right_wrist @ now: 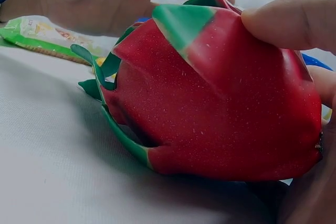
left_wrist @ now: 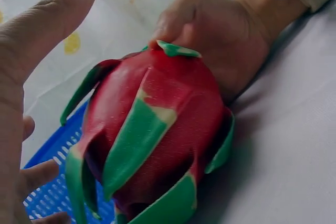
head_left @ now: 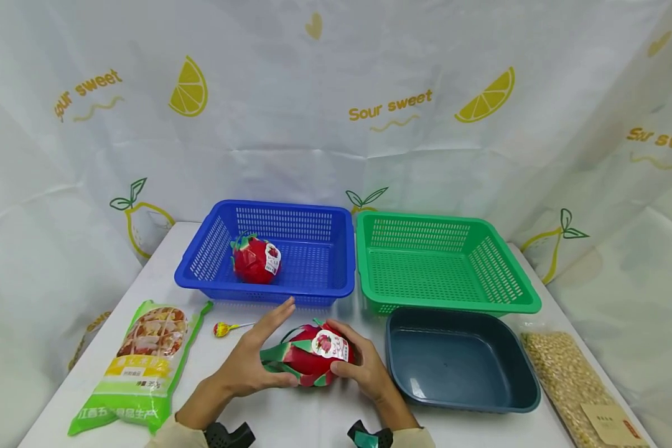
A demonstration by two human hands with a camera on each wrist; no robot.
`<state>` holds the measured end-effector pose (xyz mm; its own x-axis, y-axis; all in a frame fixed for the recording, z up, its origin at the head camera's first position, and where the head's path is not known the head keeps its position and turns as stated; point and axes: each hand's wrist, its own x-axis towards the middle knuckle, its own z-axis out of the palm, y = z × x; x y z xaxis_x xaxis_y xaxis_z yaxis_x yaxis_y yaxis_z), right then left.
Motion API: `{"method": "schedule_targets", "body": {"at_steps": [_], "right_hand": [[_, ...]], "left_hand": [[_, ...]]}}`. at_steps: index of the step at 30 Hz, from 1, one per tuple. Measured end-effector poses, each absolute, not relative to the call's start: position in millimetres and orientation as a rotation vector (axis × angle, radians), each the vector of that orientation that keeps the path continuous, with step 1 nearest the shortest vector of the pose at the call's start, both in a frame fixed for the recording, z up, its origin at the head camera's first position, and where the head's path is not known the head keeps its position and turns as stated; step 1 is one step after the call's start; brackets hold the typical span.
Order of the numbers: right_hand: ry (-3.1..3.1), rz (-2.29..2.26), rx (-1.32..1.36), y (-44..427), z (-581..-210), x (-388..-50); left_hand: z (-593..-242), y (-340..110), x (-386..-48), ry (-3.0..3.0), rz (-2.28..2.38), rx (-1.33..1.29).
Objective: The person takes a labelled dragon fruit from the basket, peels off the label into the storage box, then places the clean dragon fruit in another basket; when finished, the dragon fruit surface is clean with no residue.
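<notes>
A red dragon fruit with green-tipped scales and a white label (head_left: 313, 354) is between both hands in front of the blue basket. The right hand (head_left: 368, 367) grips its right end, thumb in front and fingers behind; the right wrist view shows the thumb pressing on the red skin (right_wrist: 226, 108). The left hand (head_left: 257, 358) is spread at the leafy end, fingers and thumb apart. In the left wrist view this left hand (left_wrist: 37, 66) stands clear of the fruit (left_wrist: 157, 108), with a gap between.
A blue basket (head_left: 266, 292) holds another dragon fruit (head_left: 252, 260). Behind right is a green basket (head_left: 453, 305), with a dark blue basin (head_left: 459, 367) before it. A green bag (head_left: 140, 367) and a lollipop (head_left: 221, 329) lie left, a bag of grains (head_left: 571, 379) right.
</notes>
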<state>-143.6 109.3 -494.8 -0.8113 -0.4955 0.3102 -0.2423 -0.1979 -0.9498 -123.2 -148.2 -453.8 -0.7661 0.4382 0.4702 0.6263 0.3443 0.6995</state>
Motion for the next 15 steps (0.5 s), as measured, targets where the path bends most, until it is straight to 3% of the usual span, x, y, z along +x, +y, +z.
{"method": "schedule_targets", "body": {"at_steps": [15], "right_hand": [[1.904,-2.102,-0.84,109.1,-493.9,-142.6]], "left_hand": [[-469.2,-131.0,-122.8,-2.641,-1.379,-0.892]]}}
